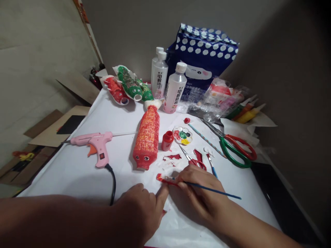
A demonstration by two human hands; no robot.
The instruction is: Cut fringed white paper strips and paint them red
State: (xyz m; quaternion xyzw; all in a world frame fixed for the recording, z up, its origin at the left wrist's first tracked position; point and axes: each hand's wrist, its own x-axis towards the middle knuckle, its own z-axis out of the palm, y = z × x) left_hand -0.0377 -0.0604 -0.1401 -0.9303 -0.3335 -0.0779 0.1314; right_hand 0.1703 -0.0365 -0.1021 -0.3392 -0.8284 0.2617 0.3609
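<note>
Right hand pinches paintbrush over red cutout; left hand, loosely curled, pins it down.

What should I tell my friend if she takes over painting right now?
Right hand holds a thin brush, its tip on a small piece that is partly red. Left hand pins that piece down with a fingertip. The red paint pot stands open beside the palette, its cap off. The red fish looks fully painted. Left: finish the piece's red coat.
</note>
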